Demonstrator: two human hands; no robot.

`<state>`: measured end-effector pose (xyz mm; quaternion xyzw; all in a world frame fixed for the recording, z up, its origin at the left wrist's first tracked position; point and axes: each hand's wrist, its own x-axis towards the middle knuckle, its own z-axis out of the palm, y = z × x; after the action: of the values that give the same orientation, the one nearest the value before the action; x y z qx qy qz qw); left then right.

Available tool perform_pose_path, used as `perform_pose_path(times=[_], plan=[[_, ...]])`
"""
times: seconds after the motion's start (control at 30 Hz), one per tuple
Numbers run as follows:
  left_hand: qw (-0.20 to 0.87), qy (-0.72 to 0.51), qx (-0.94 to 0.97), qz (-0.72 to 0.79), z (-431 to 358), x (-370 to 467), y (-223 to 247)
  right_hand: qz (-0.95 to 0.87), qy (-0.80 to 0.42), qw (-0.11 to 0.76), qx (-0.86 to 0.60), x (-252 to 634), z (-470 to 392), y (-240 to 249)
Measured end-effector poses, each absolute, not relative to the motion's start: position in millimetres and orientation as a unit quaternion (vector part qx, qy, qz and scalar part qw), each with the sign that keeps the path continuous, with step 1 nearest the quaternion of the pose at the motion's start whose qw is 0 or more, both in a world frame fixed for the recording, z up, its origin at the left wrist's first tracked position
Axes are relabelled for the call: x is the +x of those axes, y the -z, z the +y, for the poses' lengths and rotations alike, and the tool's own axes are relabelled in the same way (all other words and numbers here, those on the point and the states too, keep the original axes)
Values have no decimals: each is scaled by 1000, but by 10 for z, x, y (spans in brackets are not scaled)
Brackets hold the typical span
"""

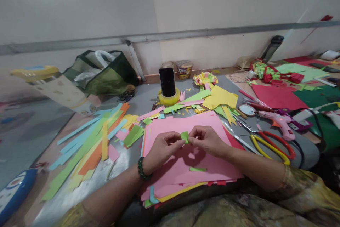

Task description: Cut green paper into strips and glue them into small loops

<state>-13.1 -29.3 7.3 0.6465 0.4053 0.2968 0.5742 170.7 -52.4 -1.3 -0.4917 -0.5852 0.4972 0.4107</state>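
Between my two hands is a small piece of green paper [185, 137], pinched from both sides. My left hand [167, 145], with a dark bead bracelet [143, 169] at the wrist, grips its left edge between thumb and finger. On the other edge, my right hand [205, 140] has its thumb and fingertips closed. Both hands are over a stack of pink paper [212, 170], where a short green strip [198, 169] lies in front of them. Other coloured sheets poke out from under the stack.
Coloured paper strips [87, 149] fan out at the left. Scissors [276, 147] with red and yellow handles and a pink glue gun [278, 120] lie right. A phone [167, 82] leans upright on a tape roll [169, 98] behind. A tumbler [61, 94] stands far left.
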Motion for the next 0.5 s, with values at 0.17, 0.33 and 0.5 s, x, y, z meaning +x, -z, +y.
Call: perform_pose_path(times=[0.17,0.33,0.5], plan=[[582,-296,642,402,-284,-115,-57,-600,-475,419,-488,1707,-540,41],[578,-312,641,396,-284,-112,-70,-614,-462,419,-484,1706,-534,67],[588,-321,626,400,-279,-127,-48,-622,-452,416,-485,1704,-531,59]])
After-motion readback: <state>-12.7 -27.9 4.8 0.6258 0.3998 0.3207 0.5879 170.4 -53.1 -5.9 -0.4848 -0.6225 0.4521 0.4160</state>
